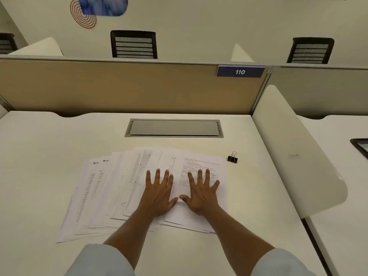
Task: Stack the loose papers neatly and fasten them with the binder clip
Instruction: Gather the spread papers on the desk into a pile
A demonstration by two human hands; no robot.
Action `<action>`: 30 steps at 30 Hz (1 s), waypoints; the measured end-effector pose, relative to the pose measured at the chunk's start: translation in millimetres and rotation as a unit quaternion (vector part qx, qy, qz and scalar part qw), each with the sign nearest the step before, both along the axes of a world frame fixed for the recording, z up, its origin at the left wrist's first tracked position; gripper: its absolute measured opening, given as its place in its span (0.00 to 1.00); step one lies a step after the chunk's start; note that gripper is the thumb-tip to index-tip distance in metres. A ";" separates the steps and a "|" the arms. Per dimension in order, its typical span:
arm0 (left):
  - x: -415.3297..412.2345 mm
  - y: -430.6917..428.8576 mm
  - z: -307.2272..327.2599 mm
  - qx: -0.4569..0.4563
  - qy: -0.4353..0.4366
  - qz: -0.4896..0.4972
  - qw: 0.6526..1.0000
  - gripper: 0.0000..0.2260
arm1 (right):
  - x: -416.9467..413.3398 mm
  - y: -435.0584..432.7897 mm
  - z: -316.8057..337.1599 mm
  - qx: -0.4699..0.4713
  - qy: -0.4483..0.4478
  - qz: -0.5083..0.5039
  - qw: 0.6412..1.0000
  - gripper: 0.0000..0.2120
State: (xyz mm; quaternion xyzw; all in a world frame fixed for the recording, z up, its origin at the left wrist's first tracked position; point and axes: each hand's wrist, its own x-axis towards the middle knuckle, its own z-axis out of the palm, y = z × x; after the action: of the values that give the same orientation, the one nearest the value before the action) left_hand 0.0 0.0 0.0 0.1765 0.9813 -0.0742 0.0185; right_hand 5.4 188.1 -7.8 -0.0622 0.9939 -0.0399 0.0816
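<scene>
The print on the papers [111, 196] is too small and blurred to be read; only lines of text, narrow columns and a table on the top sheet can be made out. Parts of the upper sheets are covered by both hands and forearms. At the right edge of the view a dark-framed object [360, 146] on the neighbouring desk is cut off and cannot be identified. Lettering on the wall is cropped by the top edge.

The papers, white with black print, are spread in a loose, overlapping fan across the middle of the white desk [39, 156], their edges out of line. The left hand [159, 194] is laid flat on the middle of the fan, and the right hand [203, 193] on the top sheet, fingers straight and spread, the thumbs nearly meeting. Nothing is grasped by either hand. The binder clip [232, 157], black with wire handles, is seen on the desk just beyond the fan's upper right corner, apart from the sheets and untouched.
</scene>
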 end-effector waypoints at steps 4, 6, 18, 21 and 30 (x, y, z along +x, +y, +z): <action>4.3 -4.0 -3.9 -0.013 -0.022 0.003 1.000 0.39 | 10.2 0.2 -11.1 -0.005 -0.017 -0.017 1.000 0.43; 6.1 -4.7 -9.7 -0.013 -0.033 -0.005 0.999 0.38 | 13.2 3.0 -16.0 -0.007 -0.027 -0.025 0.999 0.42; 10.0 0.1 -16.3 0.054 -0.090 0.056 0.993 0.34 | 19.2 3.4 -13.7 0.020 -0.045 -0.034 0.998 0.40; 4.9 12.4 -9.3 0.087 -0.111 0.113 0.984 0.31 | 20.4 5.5 -13.0 0.012 -0.040 -0.039 0.998 0.39; -13.0 14.4 -1.7 0.089 -0.099 0.109 0.985 0.34 | 6.6 17.6 8.3 -0.019 -0.019 -0.249 0.968 0.38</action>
State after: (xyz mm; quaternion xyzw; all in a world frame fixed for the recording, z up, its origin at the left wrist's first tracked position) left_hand -13.0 14.4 -1.7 0.0761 0.9906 0.0335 0.1083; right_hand 12.0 205.6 0.6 0.1863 0.9755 -0.0793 0.0863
